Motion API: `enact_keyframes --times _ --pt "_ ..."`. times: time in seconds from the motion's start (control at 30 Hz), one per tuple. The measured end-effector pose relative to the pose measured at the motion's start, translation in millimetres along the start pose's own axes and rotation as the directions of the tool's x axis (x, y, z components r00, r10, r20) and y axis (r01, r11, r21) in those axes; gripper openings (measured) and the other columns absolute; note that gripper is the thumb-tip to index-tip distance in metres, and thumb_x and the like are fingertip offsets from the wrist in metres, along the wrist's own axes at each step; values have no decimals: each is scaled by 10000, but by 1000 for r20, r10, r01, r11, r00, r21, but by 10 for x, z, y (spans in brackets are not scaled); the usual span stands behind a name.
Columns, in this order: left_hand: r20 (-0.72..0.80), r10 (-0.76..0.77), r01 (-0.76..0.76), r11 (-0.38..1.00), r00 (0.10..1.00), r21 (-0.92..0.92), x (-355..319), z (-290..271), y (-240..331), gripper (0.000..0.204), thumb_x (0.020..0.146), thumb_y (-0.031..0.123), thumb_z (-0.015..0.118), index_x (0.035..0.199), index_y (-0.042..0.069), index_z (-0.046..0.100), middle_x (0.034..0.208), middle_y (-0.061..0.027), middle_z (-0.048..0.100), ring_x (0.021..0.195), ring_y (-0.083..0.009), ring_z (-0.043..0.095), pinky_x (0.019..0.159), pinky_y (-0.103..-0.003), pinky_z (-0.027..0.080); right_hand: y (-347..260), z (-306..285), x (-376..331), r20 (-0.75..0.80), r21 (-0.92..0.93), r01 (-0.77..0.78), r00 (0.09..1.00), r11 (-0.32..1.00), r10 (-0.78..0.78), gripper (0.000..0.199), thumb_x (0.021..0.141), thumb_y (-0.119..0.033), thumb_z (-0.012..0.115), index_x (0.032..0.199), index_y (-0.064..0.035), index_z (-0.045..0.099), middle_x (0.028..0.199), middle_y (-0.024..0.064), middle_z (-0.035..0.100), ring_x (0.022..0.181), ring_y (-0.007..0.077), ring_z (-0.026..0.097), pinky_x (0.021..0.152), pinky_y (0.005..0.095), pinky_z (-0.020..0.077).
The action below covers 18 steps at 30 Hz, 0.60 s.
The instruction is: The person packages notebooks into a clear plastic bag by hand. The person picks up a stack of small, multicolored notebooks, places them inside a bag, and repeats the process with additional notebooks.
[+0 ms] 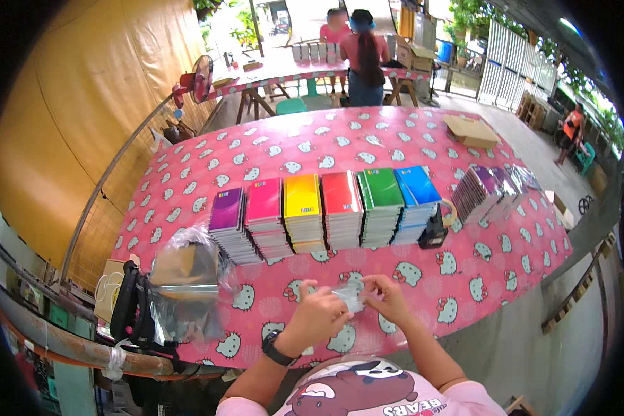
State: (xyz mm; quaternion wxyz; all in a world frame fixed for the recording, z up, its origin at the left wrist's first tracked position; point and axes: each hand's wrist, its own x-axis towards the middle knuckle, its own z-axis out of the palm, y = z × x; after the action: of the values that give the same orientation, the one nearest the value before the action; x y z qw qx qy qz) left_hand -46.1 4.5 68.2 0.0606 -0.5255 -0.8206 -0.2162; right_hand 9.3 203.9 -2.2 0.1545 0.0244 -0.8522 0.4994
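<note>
The clear bag (351,297) between the left hand (317,313) and right hand (390,299) is blurred; whether it holds anything can't be told. The fingers cover its edges. The plastic heap (187,277) hides what is perhaps a box. The black dispenser (433,232) is partly behind the blue stack (416,201). Both elbows run off the lower edge.

bag (351,297): small clear plastic bag, crinkled and glossy, see-through
pose: held up just above the pink table edge, roughly flat, slightly tilted
grip: pinched from both sides, left hand (317,310) on its left edge, right hand (388,297) on its right edge, fingertips touching it
place: near the person's body, in front of the row of coloured stacks, well apart from them
contents: cannot tell
</note>
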Motion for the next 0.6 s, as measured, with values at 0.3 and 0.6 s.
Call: enact_keyframes --times 0.3,0.6 --pt "-225 58 -88 988 973 -125 -1 -103 89 195 685 292 684 791 144 613 790 21 593 856 -158 548 970 -519 162 -183 98 104 222 -58 157 965 986 -140 463 657 42 636 1098 -73 556 927 101 621 821 245 583 735 326 476" --pt "-188 55 -72 994 981 -86 -61 15 64 275 681 256 695 915 152 595 858 18 583 936 -156 543 999 -522 148 -218 94 243 338 -82 85 940 993 -53 493 675 17 659 1145 -78 543 904 106 596 925 239 549 747 335 476"
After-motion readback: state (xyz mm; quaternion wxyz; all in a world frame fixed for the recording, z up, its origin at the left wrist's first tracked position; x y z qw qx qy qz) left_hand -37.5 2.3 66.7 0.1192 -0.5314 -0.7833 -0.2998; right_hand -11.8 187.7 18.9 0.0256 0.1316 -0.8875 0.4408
